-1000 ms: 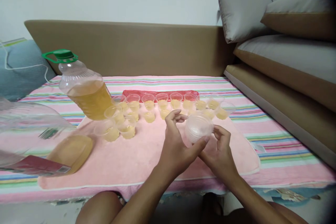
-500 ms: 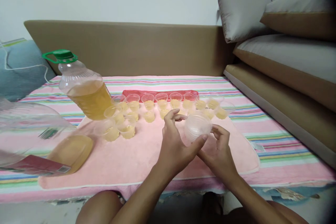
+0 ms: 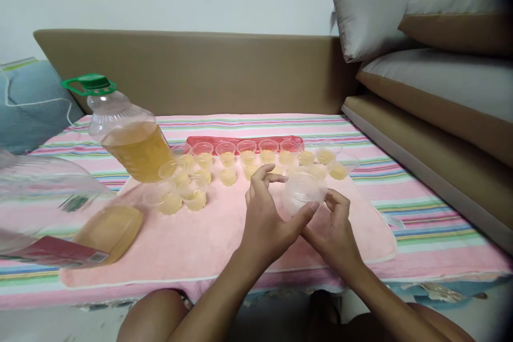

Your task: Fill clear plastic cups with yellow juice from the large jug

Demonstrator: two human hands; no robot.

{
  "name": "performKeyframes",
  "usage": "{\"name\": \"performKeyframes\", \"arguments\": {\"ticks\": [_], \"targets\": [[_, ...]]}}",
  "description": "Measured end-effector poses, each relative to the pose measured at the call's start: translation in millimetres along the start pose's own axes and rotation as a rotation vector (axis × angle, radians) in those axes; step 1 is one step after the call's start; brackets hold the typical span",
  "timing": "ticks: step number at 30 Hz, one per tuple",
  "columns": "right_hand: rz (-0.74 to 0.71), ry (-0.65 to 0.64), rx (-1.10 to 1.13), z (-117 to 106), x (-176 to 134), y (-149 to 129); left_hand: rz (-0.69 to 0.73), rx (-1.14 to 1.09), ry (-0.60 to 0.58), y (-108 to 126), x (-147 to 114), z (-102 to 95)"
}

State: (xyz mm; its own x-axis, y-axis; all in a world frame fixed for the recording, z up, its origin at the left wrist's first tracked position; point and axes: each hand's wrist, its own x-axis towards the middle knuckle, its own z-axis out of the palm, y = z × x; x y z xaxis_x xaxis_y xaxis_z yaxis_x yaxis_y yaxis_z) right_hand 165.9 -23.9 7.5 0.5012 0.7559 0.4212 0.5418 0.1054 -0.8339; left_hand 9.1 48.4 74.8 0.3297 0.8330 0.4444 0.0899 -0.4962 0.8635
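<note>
A stack of clear plastic cups [image 3: 304, 188] is held between my two hands above the pink towel [image 3: 224, 240]. My left hand [image 3: 270, 211] grips the stack from the left, its thumb across the near side. On the right, my right hand [image 3: 334, 224] has its fingers curled against the stack's side. Behind and to the left, several clear cups with yellow liquid stand in rows, among them a near cup [image 3: 195, 197] and a back-row cup [image 3: 247, 154]. My left fingers partly cover some of them.
A large bottle with a green cap [image 3: 136, 144] and a nearer clear bottle [image 3: 106, 230], both with yellow liquid, stand at left. Behind the cups lies a red plastic package [image 3: 244, 144]. Stacked cushions [image 3: 436, 80] rise at right, and a brown board [image 3: 192, 72] backs the bed.
The cup stack has shifted slightly to the right and tipped a little within my fingers. Both hands stay almost in place; the cups and bottles have not moved.
</note>
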Motion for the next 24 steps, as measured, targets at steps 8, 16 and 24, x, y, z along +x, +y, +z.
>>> {"name": "performKeyframes", "arguments": {"ticks": [8,16,24], "targets": [[-0.033,0.022,0.016,2.0,-0.1,1.4,0.073,-0.006,0.058,-1.3,0.9,-0.6],[-0.048,0.035,-0.017,1.6,2.0,-0.2,0.125,-0.033,0.063,-1.9,1.3,-1.2],[-0.069,0.082,-0.096,2.3,2.5,-0.2,0.088,-0.017,0.070,-0.7,-0.8,0.2]]}}
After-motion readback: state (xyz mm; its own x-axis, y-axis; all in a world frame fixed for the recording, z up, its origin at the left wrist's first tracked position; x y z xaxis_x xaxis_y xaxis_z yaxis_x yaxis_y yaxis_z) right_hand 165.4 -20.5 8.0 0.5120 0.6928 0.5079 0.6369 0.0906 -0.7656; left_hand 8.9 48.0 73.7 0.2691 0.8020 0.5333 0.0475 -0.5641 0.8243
